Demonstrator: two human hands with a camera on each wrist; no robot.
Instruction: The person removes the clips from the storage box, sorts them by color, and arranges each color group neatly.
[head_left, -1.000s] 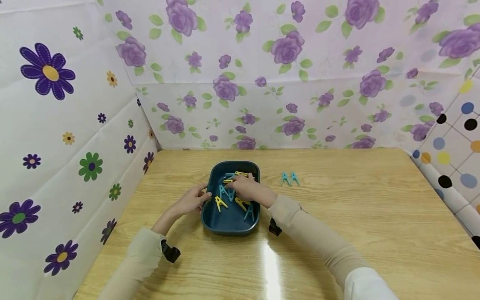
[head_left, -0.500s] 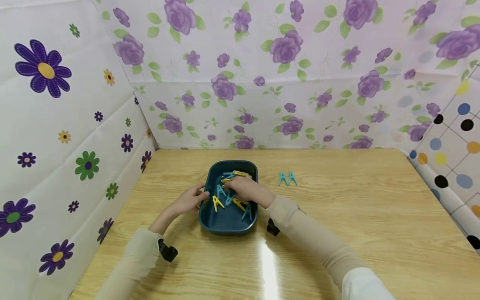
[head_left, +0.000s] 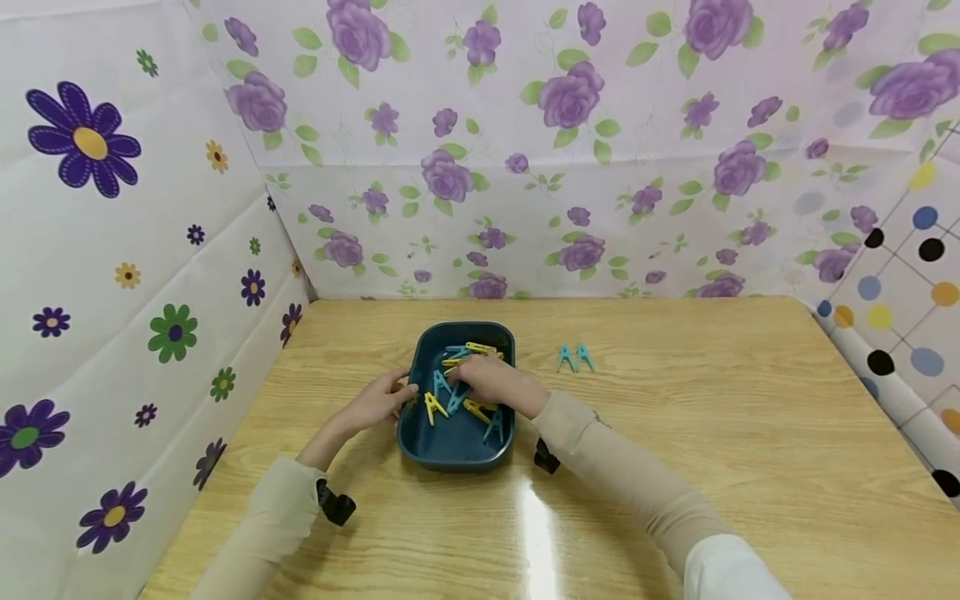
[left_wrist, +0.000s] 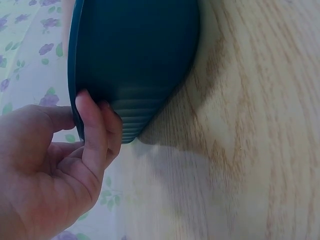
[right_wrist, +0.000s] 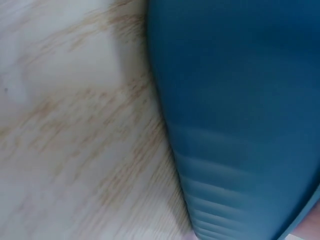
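Observation:
A dark blue plastic tub [head_left: 453, 448] with blue and yellow clothespins in it stands on the table. At its left side my left hand [head_left: 377, 402] grips the rim, thumb over the edge and fingers against the outer wall [left_wrist: 135, 55]. My right hand [head_left: 497, 382] reaches down into the tub among the clothespins; what its fingers hold I cannot tell. Close below that hand lie a blue clothespin [head_left: 455, 400] and a yellow clothespin [head_left: 477, 410]. Further left in the tub is another yellow clothespin [head_left: 432, 407]. In the right wrist view the tub's outer wall [right_wrist: 225, 100] hides nearly all of the hand.
Two light blue clothespins, a left one [head_left: 566, 358] and a right one [head_left: 585, 357], lie side by side on the wooden table [head_left: 712, 417], right of the tub. Flowered cloth [head_left: 517, 225] hangs behind the table, with another patterned cloth [head_left: 180, 392] along the left.
The blue clothespin under my right hand has shifted slightly toward the lower left and turned. My left hand stays on the rim. The whole view has drifted slightly.

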